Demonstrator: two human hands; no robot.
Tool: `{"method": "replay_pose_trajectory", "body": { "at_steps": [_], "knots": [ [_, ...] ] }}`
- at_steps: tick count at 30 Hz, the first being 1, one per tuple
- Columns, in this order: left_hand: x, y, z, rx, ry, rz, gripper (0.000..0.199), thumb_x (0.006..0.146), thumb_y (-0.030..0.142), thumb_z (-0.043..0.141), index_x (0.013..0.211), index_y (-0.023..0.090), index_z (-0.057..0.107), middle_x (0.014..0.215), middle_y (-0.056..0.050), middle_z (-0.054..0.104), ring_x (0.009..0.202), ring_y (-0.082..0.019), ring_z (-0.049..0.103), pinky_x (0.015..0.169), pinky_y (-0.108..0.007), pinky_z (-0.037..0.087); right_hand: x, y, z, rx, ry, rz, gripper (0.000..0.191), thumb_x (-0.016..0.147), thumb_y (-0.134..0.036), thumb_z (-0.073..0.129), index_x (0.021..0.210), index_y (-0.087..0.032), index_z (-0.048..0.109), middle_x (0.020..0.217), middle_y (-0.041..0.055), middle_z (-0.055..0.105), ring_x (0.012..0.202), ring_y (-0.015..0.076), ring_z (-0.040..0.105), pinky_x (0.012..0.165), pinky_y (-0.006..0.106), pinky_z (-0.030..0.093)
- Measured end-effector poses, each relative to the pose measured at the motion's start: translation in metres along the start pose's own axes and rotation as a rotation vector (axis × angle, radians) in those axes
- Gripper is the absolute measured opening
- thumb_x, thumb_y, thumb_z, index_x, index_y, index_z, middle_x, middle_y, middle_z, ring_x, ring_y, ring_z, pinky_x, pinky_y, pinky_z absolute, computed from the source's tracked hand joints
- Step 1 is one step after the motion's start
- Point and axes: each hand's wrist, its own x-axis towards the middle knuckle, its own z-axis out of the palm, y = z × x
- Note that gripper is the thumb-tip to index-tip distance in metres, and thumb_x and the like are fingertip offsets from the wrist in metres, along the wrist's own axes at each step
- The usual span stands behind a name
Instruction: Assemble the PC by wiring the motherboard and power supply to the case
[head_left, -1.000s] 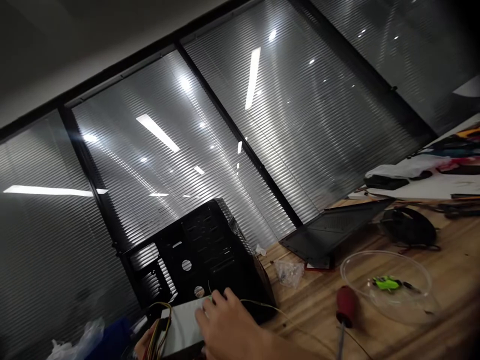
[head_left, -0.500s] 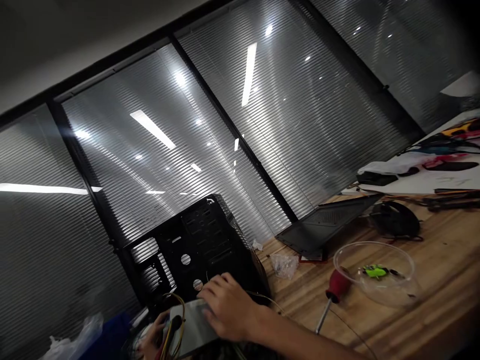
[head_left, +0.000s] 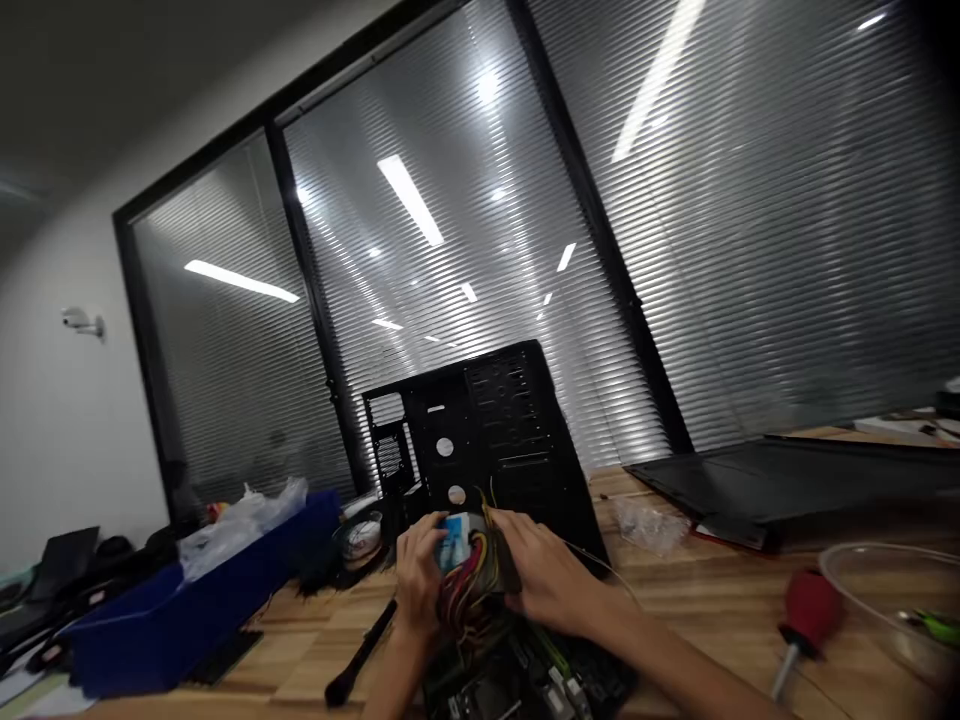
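Red-handled screwdriver (head_left: 808, 612) lies beside clear bowl (head_left: 877, 590).

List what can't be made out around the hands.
Head view, the only one:
- Power supply label: the left hand and coloured wires cover part of it; its print is too small.
- Circuit board: cut off by the bottom edge.
- Green thing in the clear bowl: cut off by the right edge.

Glossy plastic wires (head_left: 463, 592), matt metal case (head_left: 487, 430)

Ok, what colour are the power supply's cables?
The cable bundle is mainly yellow, red and black; it shows best in the head view, between the hands.
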Motion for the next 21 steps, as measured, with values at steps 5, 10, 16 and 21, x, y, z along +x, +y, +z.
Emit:
{"method": "replay_pose_trajectory", "body": {
  "at_steps": [5, 10, 16, 21],
  "knots": [
    [0.012, 0.005, -0.017, -0.086, -0.227, 0.064, 0.055, 0.091, 0.049, 0.062, 0.138, 0.023, 0.051, 0.137, -0.014, 0.071, 0.126, -0.029, 0.068, 0.114, -0.052, 0.043, 0.0, 0.0, -0.003, 0.095, 0.032, -0.011, 0.077, 0.073, -0.016, 0.066, 0.147, -0.019, 0.045, 0.145, 0.0148, 0.053, 0.137, 0.0297, 0.051, 0.114, 0.045, 0.047],
    [0.03, -0.001, -0.04, -0.228, -0.506, -0.212, 0.061, 0.094, 0.052, 0.057, 0.147, 0.023, 0.051, 0.149, -0.014, 0.063, 0.137, -0.032, 0.058, 0.122, -0.056, 0.034, -0.005, 0.003, 0.004, -0.014, 0.099, -0.054, 0.087, 0.068, -0.014, 0.065, 0.151, -0.018, 0.04, 0.149, 0.0156, 0.051, 0.139, 0.0305, 0.05, 0.113, 0.046, 0.051],
    [0.03, -0.02, -0.056, -0.245, -0.511, -0.692, 0.055, 0.105, 0.056, 0.039, 0.142, 0.019, 0.056, 0.133, -0.015, 0.072, 0.125, -0.034, 0.064, 0.109, -0.053, 0.044, -0.014, 0.013, 0.01, -0.246, 0.281, -0.274, 0.084, 0.082, -0.018, 0.064, 0.16, -0.018, 0.032, 0.145, 0.0171, 0.054, 0.139, 0.0338, 0.05, 0.106, 0.049, 0.058],
    [0.037, -0.021, -0.073, -0.448, -0.579, -0.77, 0.063, 0.105, 0.063, 0.033, 0.104, 0.017, 0.075, 0.102, -0.007, 0.079, 0.096, -0.025, 0.071, 0.086, -0.034, 0.055, -0.014, 0.011, 0.006, -0.218, 0.42, -0.296, 0.081, 0.091, -0.013, 0.055, 0.165, -0.021, 0.023, 0.141, 0.0183, 0.053, 0.136, 0.0334, 0.054, 0.109, 0.05, 0.057]
  ]
}}
